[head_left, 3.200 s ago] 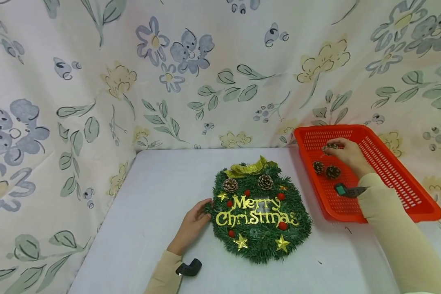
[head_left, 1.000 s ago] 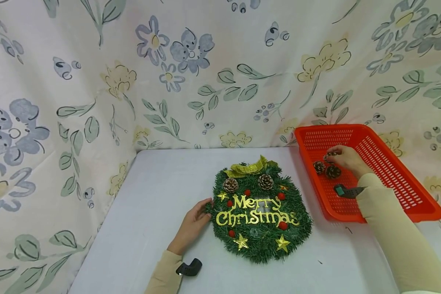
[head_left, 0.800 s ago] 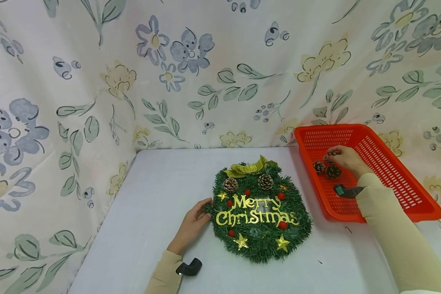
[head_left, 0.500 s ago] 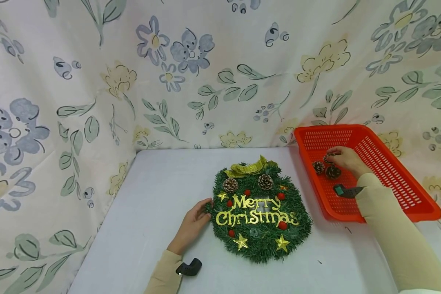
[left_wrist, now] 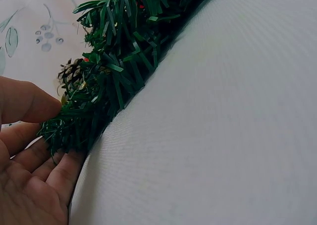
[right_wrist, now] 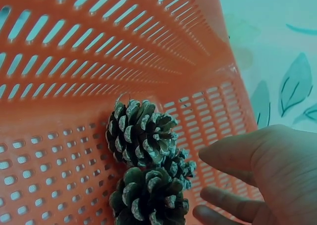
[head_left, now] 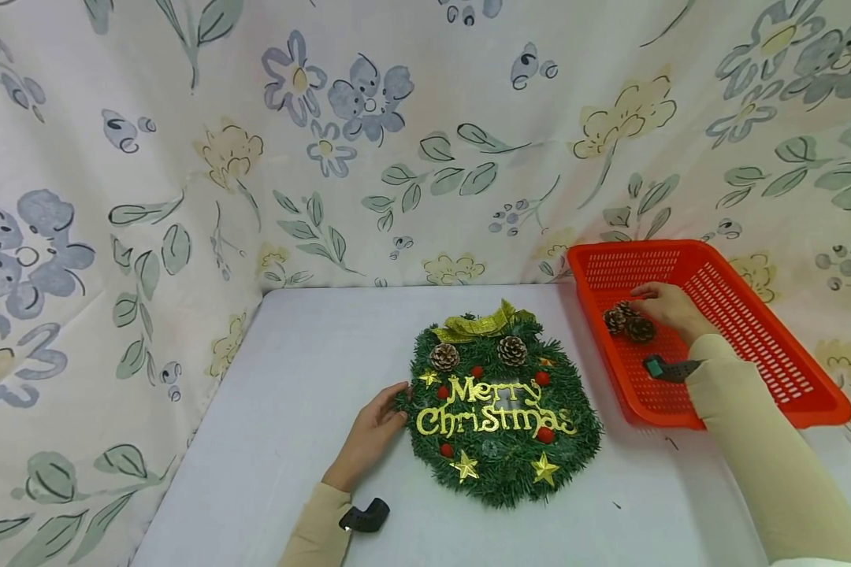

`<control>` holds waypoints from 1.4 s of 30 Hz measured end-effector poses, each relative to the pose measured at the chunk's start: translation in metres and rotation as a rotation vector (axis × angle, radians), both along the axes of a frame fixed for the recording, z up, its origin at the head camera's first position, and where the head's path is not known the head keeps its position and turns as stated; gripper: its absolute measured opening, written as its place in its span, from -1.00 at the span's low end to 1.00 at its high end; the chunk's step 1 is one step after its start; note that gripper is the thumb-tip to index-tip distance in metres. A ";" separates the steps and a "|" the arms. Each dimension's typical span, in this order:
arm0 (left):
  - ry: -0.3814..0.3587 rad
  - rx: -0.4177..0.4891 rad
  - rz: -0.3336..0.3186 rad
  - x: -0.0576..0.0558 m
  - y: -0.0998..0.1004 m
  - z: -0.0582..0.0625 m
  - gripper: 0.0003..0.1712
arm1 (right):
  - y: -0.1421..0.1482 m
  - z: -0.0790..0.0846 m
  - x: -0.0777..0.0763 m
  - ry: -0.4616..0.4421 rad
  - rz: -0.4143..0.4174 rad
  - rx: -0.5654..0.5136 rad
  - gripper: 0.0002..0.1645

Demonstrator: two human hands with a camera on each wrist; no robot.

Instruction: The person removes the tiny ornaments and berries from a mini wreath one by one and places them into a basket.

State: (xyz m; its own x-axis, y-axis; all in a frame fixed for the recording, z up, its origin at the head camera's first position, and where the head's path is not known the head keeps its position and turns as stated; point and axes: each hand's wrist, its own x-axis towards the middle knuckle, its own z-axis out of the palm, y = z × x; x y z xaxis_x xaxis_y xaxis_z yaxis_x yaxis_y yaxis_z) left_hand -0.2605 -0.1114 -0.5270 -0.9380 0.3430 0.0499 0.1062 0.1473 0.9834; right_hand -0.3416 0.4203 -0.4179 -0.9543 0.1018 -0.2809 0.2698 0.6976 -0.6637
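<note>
A green Christmas wreath point(head_left: 499, 453) lies on the table, bearing gold "Merry Christmas" lettering, stars, red balls, a gold bow and two pine cones. At its left edge my left hand point(head_left: 370, 431) grips the wreath; the left wrist view shows the thumb point(left_wrist: 32, 103) above the tinsel and fingers beneath. My right hand point(head_left: 670, 305) is inside the red basket point(head_left: 752, 311), holding nothing, its fingers point(right_wrist: 225, 202) apart from the cones. Three pine cones sit clustered there: one upper point(right_wrist: 138, 133), one lower point(right_wrist: 148, 197), one partly hidden between them point(right_wrist: 179, 166).
The basket stands at the right end of the white table point(head_left: 291, 370), close to the floral cloth point(head_left: 411, 118) behind. Small dark scraps point(head_left: 617, 505) lie on the table near the front right. A black band point(head_left: 366, 516) is on the left wrist.
The right hand, which held a pine cone above the basket floor, has lowered and let it go beside the other two. The left hand and the wreath have not moved.
</note>
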 end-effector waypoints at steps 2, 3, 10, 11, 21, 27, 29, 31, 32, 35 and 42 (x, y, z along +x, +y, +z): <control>0.002 0.003 -0.001 0.000 0.000 0.000 -0.39 | -0.001 0.001 0.001 0.006 0.003 -0.002 -0.27; 0.002 0.005 -0.001 0.000 0.000 0.000 -0.39 | -0.002 0.002 0.001 0.009 0.003 -0.004 -0.28; -0.013 -0.010 -0.002 0.001 0.000 0.002 -0.38 | -0.005 0.006 0.001 0.019 -0.016 -0.013 -0.28; -0.013 -0.012 -0.002 0.001 0.000 0.002 -0.38 | -0.006 0.006 0.001 0.026 -0.018 -0.012 -0.27; 0.038 -0.023 -0.028 0.002 -0.002 0.000 -0.39 | -0.017 0.015 0.002 0.088 -0.034 -0.024 -0.24; 0.006 -0.018 -0.020 0.001 -0.002 0.001 -0.38 | -0.025 0.027 0.003 0.124 -0.015 -0.022 -0.23; -0.009 -0.017 -0.014 0.002 -0.002 0.003 -0.38 | -0.029 0.032 0.004 0.141 -0.010 -0.021 -0.23; -0.018 -0.020 -0.012 0.002 -0.001 0.003 -0.38 | -0.034 0.037 0.005 0.163 -0.002 -0.026 -0.24; -0.020 -0.021 -0.011 0.002 -0.001 0.003 -0.38 | -0.036 0.040 0.006 0.175 0.003 -0.026 -0.24; -0.016 -0.024 -0.013 0.002 -0.001 0.003 -0.38 | -0.043 0.047 0.007 0.211 0.015 -0.035 -0.22; -0.014 -0.024 -0.019 0.002 -0.001 0.003 -0.38 | -0.065 0.065 0.010 0.290 0.041 -0.043 -0.28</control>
